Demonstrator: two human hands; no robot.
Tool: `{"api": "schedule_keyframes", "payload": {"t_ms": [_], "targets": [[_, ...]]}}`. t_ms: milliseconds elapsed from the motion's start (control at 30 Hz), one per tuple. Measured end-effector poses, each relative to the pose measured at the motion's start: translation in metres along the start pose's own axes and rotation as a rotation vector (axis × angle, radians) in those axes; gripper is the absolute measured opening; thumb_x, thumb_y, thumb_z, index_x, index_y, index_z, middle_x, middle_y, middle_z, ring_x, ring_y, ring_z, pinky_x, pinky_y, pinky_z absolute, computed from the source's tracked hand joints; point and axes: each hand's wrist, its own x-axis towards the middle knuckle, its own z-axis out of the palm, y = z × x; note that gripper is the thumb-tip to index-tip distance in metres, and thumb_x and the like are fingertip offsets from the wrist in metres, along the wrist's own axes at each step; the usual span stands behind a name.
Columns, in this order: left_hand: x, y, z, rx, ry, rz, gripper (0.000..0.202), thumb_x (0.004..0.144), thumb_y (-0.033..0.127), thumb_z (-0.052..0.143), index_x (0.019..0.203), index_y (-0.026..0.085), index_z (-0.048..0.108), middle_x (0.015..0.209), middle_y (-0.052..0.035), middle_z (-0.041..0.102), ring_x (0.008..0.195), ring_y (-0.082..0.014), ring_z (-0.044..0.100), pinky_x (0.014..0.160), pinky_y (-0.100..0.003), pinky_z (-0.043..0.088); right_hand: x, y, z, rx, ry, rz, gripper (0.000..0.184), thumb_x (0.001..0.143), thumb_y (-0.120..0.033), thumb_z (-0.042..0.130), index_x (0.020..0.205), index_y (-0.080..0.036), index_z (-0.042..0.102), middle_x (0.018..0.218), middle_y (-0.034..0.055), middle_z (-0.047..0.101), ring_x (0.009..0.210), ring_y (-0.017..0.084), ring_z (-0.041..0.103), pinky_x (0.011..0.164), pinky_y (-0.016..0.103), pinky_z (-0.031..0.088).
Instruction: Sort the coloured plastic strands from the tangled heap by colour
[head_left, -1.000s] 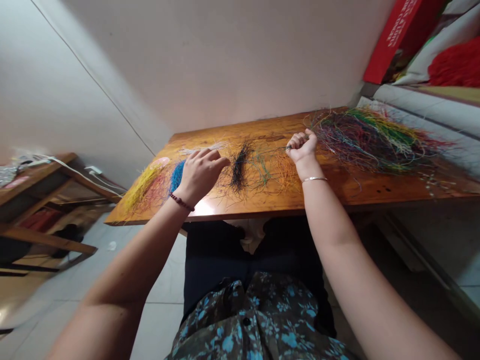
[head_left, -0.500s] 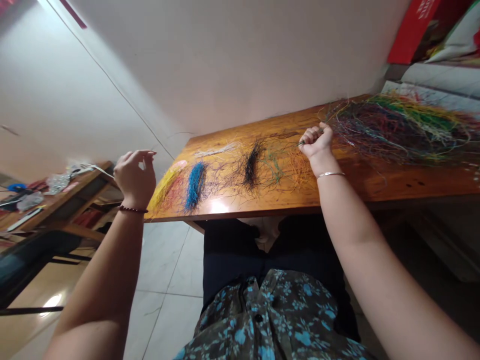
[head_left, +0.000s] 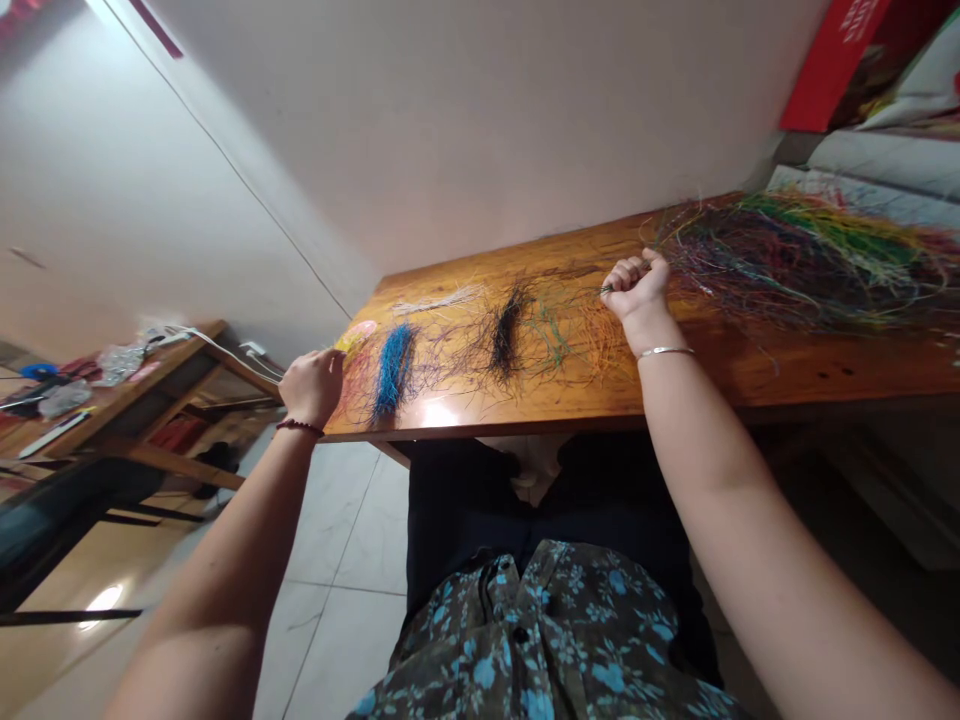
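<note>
My right hand [head_left: 636, 286] is a fist above the wooden table [head_left: 540, 408], closed on a small bunch of dark thin wires whose ends poke out on both sides. Right of it spreads a big tangle of many-coloured wires [head_left: 795, 255]. At the table's left end, my left hand [head_left: 312, 384] has its fingers drawn together beside the yellow wires [head_left: 348, 343], partly covering them; whatever is between its fingertips is too small to make out. Red wires [head_left: 355, 380] and a blue bundle [head_left: 391, 370] lie just right of that hand.
Along the table lie white wires [head_left: 439, 300], a black bundle [head_left: 506, 335], green wires [head_left: 551, 335] and orange wires [head_left: 600, 340]. A wall [head_left: 480, 130] stands behind. To the left is another table [head_left: 142, 375] with plastic bags and a cable. A red box [head_left: 832, 65] is at upper right.
My left hand has come down and to the right, from above the table's left end to the yellow wires. My right hand stays in place, still closed on its bunch.
</note>
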Motion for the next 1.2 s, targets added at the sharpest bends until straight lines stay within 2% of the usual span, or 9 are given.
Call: {"api": "schedule_keyframes", "payload": {"t_ms": [133,333,500,667,767,867,967,1100,1200], "targets": [[-0.001,0.004,-0.011,-0.046,0.164,-0.056,0.049,0.103,0.047,0.032,0.122,0.022,0.069,0.114,-0.0117,0.068,0.103,-0.0294,0.057,0.077,-0.036,0.039,0.000,0.000,0.001,0.011,0.016,0.014,0.042,0.097,-0.030,0.041,0.066,-0.022,0.013,0.049,-0.0077,0.013,0.038,0.007,0.011,0.031,0.021,0.017],[-0.006,0.008,-0.009,-0.065,0.143,-0.041,0.048,0.103,0.046,0.032,0.122,0.023,0.069,0.116,-0.0127,0.068,0.109,-0.0308,0.056,0.079,-0.037,0.040,0.001,0.000,-0.002,0.065,-0.030,0.033,0.041,0.094,-0.028,0.041,0.067,-0.022,0.011,0.050,-0.0080,0.013,0.037,0.007,0.011,0.031,0.022,0.016],[-0.011,0.007,0.001,0.009,-0.012,-0.032,0.047,0.100,0.048,0.036,0.114,0.024,0.074,0.116,-0.0116,0.071,0.105,-0.0335,0.061,0.073,-0.038,0.043,0.004,0.000,-0.005,0.063,-0.051,0.031,0.043,0.092,-0.028,0.045,0.068,-0.022,0.010,0.050,-0.0082,0.012,0.037,0.007,0.010,0.031,0.022,0.017],[-0.013,0.003,0.002,0.079,-0.228,-0.048,0.055,0.098,0.056,0.032,0.114,0.027,0.075,0.116,-0.0150,0.071,0.103,-0.0377,0.063,0.078,-0.042,0.047,0.004,0.000,-0.005,0.028,-0.050,0.037,0.046,0.092,-0.030,0.046,0.069,-0.022,0.008,0.050,-0.0085,0.012,0.037,0.007,0.010,0.032,0.022,0.017],[-0.014,0.013,-0.007,0.091,-0.221,-0.018,0.055,0.095,0.058,0.038,0.120,0.022,0.072,0.117,-0.0174,0.070,0.105,-0.0391,0.063,0.082,-0.044,0.049,0.001,0.001,-0.002,0.038,-0.051,0.034,0.045,0.092,-0.028,0.046,0.069,-0.022,0.008,0.049,-0.0086,0.013,0.037,0.007,0.010,0.032,0.022,0.017],[-0.022,0.047,-0.025,-0.004,-0.035,0.091,0.057,0.096,0.055,0.044,0.131,0.015,0.065,0.119,-0.0181,0.068,0.110,-0.0371,0.061,0.091,-0.044,0.049,-0.002,0.002,0.000,0.042,-0.054,0.049,0.043,0.092,-0.027,0.044,0.070,-0.022,0.008,0.050,-0.0085,0.013,0.038,0.007,0.009,0.032,0.022,0.016],[-0.034,0.102,-0.043,-0.272,0.107,0.310,0.048,0.100,0.048,0.043,0.135,0.020,0.061,0.124,-0.0102,0.068,0.118,-0.0289,0.059,0.101,-0.038,0.046,-0.003,0.002,0.001,0.044,-0.079,0.059,0.042,0.092,-0.027,0.042,0.070,-0.022,0.007,0.050,-0.0082,0.012,0.038,0.008,0.009,0.032,0.022,0.016],[-0.039,0.172,-0.049,-0.497,0.142,0.482,0.042,0.101,0.045,0.047,0.133,0.023,0.063,0.126,-0.0067,0.068,0.114,-0.0233,0.063,0.099,-0.033,0.047,-0.004,0.002,0.000,0.009,-0.112,0.064,0.045,0.090,-0.027,0.047,0.070,-0.022,0.007,0.051,-0.0081,0.011,0.039,0.008,0.010,0.033,0.022,0.018],[-0.029,0.207,-0.042,-0.616,0.100,0.540,0.040,0.101,0.043,0.050,0.132,0.022,0.065,0.126,-0.0067,0.068,0.111,-0.0220,0.065,0.095,-0.031,0.049,-0.003,0.002,-0.002,0.001,-0.142,0.066,0.045,0.089,-0.026,0.048,0.069,-0.022,0.008,0.051,-0.0079,0.012,0.039,0.008,0.011,0.034,0.022,0.018]]}}
